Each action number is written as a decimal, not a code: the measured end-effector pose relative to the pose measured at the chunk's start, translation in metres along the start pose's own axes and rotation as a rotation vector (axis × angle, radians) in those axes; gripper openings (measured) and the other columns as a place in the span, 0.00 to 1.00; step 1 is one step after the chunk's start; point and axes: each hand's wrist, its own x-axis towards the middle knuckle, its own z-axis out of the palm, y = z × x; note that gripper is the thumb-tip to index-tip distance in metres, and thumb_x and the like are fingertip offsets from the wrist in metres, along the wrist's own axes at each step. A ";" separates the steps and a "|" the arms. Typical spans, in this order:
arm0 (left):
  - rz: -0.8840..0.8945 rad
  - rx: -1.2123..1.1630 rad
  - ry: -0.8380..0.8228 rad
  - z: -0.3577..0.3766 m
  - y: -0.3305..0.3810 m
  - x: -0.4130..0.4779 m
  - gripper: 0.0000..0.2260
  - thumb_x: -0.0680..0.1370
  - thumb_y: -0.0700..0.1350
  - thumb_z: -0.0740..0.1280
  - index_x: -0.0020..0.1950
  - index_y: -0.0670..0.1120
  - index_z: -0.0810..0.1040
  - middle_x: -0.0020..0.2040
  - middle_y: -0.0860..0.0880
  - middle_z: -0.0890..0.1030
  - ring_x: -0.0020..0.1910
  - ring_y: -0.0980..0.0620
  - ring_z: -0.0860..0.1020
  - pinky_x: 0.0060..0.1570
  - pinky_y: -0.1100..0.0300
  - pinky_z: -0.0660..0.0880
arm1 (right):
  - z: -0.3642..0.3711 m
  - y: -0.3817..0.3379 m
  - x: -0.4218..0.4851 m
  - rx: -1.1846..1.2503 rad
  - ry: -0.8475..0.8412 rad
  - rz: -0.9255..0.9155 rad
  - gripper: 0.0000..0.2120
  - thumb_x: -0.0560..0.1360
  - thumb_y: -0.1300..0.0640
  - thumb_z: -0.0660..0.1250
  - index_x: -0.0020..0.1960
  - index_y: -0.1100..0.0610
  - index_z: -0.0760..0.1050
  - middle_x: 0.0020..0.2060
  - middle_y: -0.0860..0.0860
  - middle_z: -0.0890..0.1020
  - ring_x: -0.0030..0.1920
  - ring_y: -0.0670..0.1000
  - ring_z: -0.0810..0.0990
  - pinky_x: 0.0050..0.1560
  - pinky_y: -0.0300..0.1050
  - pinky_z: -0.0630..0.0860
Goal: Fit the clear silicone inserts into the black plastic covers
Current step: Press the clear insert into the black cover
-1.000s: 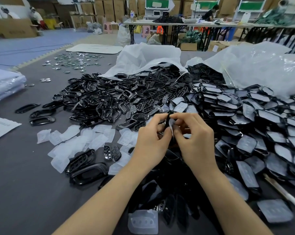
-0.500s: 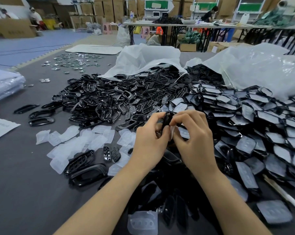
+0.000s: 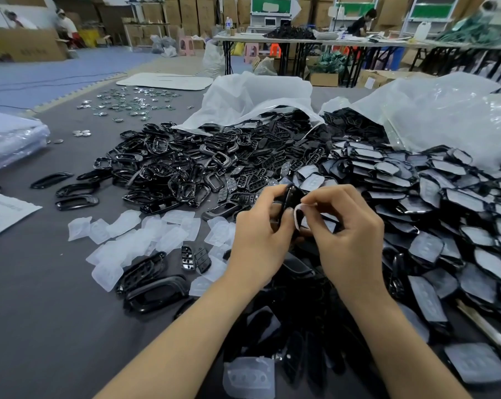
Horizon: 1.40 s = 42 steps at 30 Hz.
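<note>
My left hand (image 3: 260,240) grips a black plastic cover (image 3: 290,200) held on edge above the table, thumb and fingers curled round it. My right hand (image 3: 347,237) pinches a clear silicone insert (image 3: 298,216) against the cover's right side. Loose clear inserts (image 3: 145,234) lie spread on the grey table to the left. A heap of empty black covers (image 3: 200,171) sits behind them. Covers with inserts fitted (image 3: 445,214) are piled at the right.
Two open plastic bags (image 3: 257,102) spill black parts at the back. A few oval black frames (image 3: 76,194) lie at the left, near a paper sheet (image 3: 1,211). Small metal pieces (image 3: 128,102) are scattered farther back. One clear insert (image 3: 249,375) lies near me.
The cover has turned more on edge in my left hand. My right hand has shifted slightly right and now pinches the insert's white edge beside the cover.
</note>
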 end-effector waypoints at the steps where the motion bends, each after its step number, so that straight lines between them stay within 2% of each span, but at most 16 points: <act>1: -0.005 0.000 0.011 -0.001 0.001 0.000 0.11 0.78 0.40 0.66 0.55 0.56 0.75 0.38 0.50 0.83 0.35 0.44 0.81 0.37 0.45 0.79 | 0.000 0.000 0.000 0.007 -0.001 0.002 0.05 0.72 0.70 0.70 0.45 0.61 0.79 0.43 0.51 0.78 0.43 0.46 0.78 0.42 0.47 0.80; 4: 0.035 0.011 0.015 -0.003 0.003 0.000 0.10 0.77 0.47 0.66 0.54 0.61 0.72 0.39 0.54 0.82 0.35 0.46 0.80 0.38 0.46 0.78 | 0.001 -0.001 -0.001 -0.016 0.011 -0.028 0.06 0.72 0.71 0.69 0.45 0.62 0.79 0.43 0.50 0.78 0.44 0.45 0.77 0.45 0.42 0.78; 6: 0.063 -0.015 0.007 -0.004 0.004 0.000 0.10 0.78 0.45 0.64 0.57 0.56 0.71 0.39 0.54 0.82 0.36 0.51 0.81 0.39 0.49 0.78 | 0.003 -0.002 -0.002 -0.063 0.045 -0.069 0.07 0.72 0.72 0.69 0.45 0.62 0.80 0.43 0.52 0.78 0.44 0.45 0.76 0.47 0.34 0.75; 8: 0.094 -0.021 -0.021 -0.003 0.002 -0.001 0.10 0.79 0.41 0.63 0.59 0.52 0.71 0.40 0.55 0.82 0.37 0.57 0.81 0.39 0.54 0.79 | 0.003 -0.003 -0.003 -0.112 0.098 -0.112 0.07 0.71 0.72 0.69 0.46 0.63 0.81 0.43 0.54 0.78 0.43 0.44 0.75 0.46 0.32 0.73; 11: 0.109 0.006 -0.061 -0.001 0.002 -0.002 0.13 0.79 0.43 0.62 0.63 0.44 0.70 0.43 0.50 0.83 0.38 0.52 0.81 0.40 0.52 0.78 | 0.005 -0.004 -0.006 -0.147 0.172 -0.153 0.05 0.71 0.72 0.70 0.45 0.64 0.80 0.41 0.55 0.78 0.41 0.45 0.74 0.43 0.31 0.71; 13: 0.147 0.017 -0.079 0.001 0.003 -0.003 0.14 0.79 0.42 0.61 0.64 0.42 0.70 0.44 0.47 0.84 0.39 0.49 0.82 0.41 0.55 0.79 | 0.006 -0.006 -0.007 -0.127 0.213 -0.141 0.04 0.72 0.70 0.70 0.43 0.65 0.77 0.39 0.54 0.77 0.39 0.46 0.74 0.42 0.32 0.70; 15: 0.191 0.036 -0.081 0.003 0.005 -0.005 0.13 0.80 0.42 0.60 0.64 0.43 0.69 0.44 0.46 0.84 0.37 0.49 0.82 0.39 0.59 0.78 | 0.008 -0.007 -0.008 -0.103 0.248 -0.124 0.06 0.72 0.70 0.70 0.41 0.64 0.74 0.37 0.54 0.76 0.38 0.48 0.74 0.41 0.31 0.70; 18: 0.240 0.089 -0.039 0.004 0.004 -0.007 0.12 0.80 0.42 0.60 0.64 0.43 0.70 0.40 0.47 0.83 0.30 0.50 0.78 0.30 0.57 0.72 | 0.009 -0.008 -0.008 -0.098 0.276 -0.117 0.08 0.72 0.69 0.70 0.38 0.64 0.72 0.34 0.54 0.75 0.36 0.53 0.75 0.40 0.35 0.70; 21: 0.238 0.116 -0.052 0.003 0.002 -0.007 0.15 0.78 0.40 0.61 0.63 0.51 0.67 0.38 0.45 0.82 0.28 0.52 0.76 0.27 0.57 0.71 | 0.008 -0.009 -0.008 -0.138 0.292 -0.137 0.10 0.72 0.68 0.71 0.36 0.63 0.71 0.33 0.51 0.73 0.36 0.56 0.74 0.39 0.37 0.69; 24: 0.252 0.134 -0.055 0.002 0.003 -0.007 0.16 0.78 0.39 0.61 0.62 0.55 0.65 0.37 0.44 0.82 0.28 0.53 0.75 0.26 0.61 0.69 | 0.008 -0.011 -0.007 -0.142 0.297 -0.128 0.11 0.72 0.68 0.71 0.35 0.62 0.71 0.32 0.51 0.73 0.35 0.57 0.75 0.39 0.36 0.69; 29: 0.285 0.163 -0.097 -0.002 0.006 -0.005 0.12 0.80 0.44 0.59 0.61 0.54 0.65 0.37 0.46 0.81 0.27 0.49 0.76 0.28 0.49 0.72 | 0.004 -0.011 -0.005 -0.114 0.272 -0.090 0.11 0.71 0.67 0.72 0.35 0.62 0.71 0.33 0.49 0.75 0.37 0.56 0.80 0.38 0.35 0.71; 33: 0.323 0.197 -0.114 -0.005 0.008 -0.005 0.10 0.81 0.49 0.57 0.62 0.53 0.65 0.35 0.48 0.80 0.28 0.47 0.78 0.28 0.49 0.72 | 0.003 -0.011 -0.005 -0.111 0.264 -0.080 0.11 0.71 0.67 0.73 0.36 0.62 0.71 0.32 0.52 0.78 0.38 0.54 0.81 0.39 0.31 0.72; 35: 0.307 0.209 -0.111 -0.005 0.007 -0.004 0.11 0.80 0.46 0.59 0.62 0.54 0.65 0.35 0.47 0.80 0.29 0.46 0.79 0.29 0.48 0.73 | 0.002 -0.010 -0.004 -0.109 0.251 -0.087 0.11 0.71 0.67 0.73 0.36 0.62 0.71 0.33 0.53 0.79 0.38 0.53 0.81 0.40 0.32 0.72; 38: 0.271 0.217 -0.131 -0.006 0.005 -0.004 0.17 0.78 0.39 0.60 0.64 0.53 0.65 0.41 0.45 0.83 0.36 0.45 0.81 0.35 0.47 0.77 | 0.001 -0.008 -0.003 -0.124 0.216 -0.080 0.11 0.70 0.68 0.73 0.36 0.62 0.71 0.33 0.51 0.78 0.37 0.54 0.78 0.38 0.35 0.72; 40: 0.269 0.231 -0.148 -0.007 0.005 -0.004 0.19 0.77 0.36 0.60 0.65 0.51 0.67 0.44 0.45 0.83 0.38 0.45 0.81 0.39 0.46 0.79 | 0.000 -0.008 -0.002 -0.142 0.167 -0.052 0.11 0.69 0.69 0.73 0.37 0.60 0.71 0.33 0.47 0.74 0.37 0.53 0.74 0.39 0.35 0.69; 42: 0.274 0.263 -0.162 -0.008 0.005 -0.002 0.19 0.76 0.37 0.59 0.64 0.53 0.67 0.42 0.47 0.82 0.37 0.46 0.80 0.39 0.48 0.78 | -0.003 -0.007 0.002 -0.138 0.114 0.011 0.13 0.69 0.68 0.73 0.39 0.56 0.70 0.35 0.43 0.72 0.38 0.51 0.72 0.40 0.33 0.68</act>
